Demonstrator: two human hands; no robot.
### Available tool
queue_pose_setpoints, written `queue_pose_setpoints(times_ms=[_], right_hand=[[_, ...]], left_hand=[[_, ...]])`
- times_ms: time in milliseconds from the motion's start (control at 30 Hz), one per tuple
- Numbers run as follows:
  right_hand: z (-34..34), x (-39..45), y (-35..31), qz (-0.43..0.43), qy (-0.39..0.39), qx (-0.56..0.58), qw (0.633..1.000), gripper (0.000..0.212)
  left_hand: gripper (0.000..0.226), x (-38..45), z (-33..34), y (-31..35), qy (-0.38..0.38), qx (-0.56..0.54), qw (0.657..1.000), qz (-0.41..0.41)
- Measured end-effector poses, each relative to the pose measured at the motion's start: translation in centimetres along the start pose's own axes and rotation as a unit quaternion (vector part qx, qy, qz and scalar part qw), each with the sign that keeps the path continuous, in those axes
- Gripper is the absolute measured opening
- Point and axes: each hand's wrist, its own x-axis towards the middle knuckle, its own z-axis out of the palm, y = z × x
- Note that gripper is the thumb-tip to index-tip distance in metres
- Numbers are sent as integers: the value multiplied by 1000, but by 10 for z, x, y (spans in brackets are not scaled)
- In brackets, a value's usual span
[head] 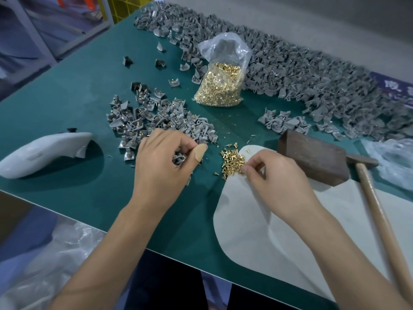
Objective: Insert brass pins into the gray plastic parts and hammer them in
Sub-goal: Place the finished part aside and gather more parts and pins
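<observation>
While the left hand (164,163) held a gray plastic part (178,158) with curled fingers and thumb, a tan plaster on the thumb tip, the right hand (271,170) was at its three o'clock, fingertips pinched together at the loose brass pins (232,161). Whether a pin was already between those fingertips, I cannot tell. The small heap of pins lay between the two hands, partly on the green table (89,97) and partly on the edge of a white sheet (257,220). At twelve o'clock from the left hand lay a pile of gray parts with pins in them (156,121), touching the knuckles. A plastic bag of pins (220,86) stood at twelve o'clock from the loose heap, well apart from it. The big heap of gray parts (312,79) stretched along the far edge. At three o'clock from the right hand was a dark wooden block (312,159), and just beside it a hammer (375,198). A white molded shell (44,153) lay at nine o'clock from the left hand.
</observation>
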Motion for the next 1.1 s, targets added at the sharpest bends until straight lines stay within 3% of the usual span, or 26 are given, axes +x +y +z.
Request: queue_pose_setpoints(times_ms=[300, 500, 667, 733, 967, 1100], right_hand=[[-6, -11, 21, 8, 56, 199, 978, 30], [-21, -7, 34, -29, 122, 271, 954, 31], [-40, -1, 54, -46, 183, 237, 953, 23], [-44, 1, 63, -44, 194, 230, 953, 23], [-31, -4, 80, -30, 191, 274, 942, 18], [-28, -4, 82, -37, 191, 287, 938, 16]], left_hand=[[19, 14, 14, 32, -10, -48, 998, 26], [20, 44, 45, 65, -92, -70, 993, 4], [10, 78, 86, 71, -187, 33, 982, -8], [4, 90, 102, 69, -195, 74, 978, 8], [28, 108, 151, 66, -221, 161, 961, 31], [27, 109, 162, 65, -203, 189, 960, 30]])
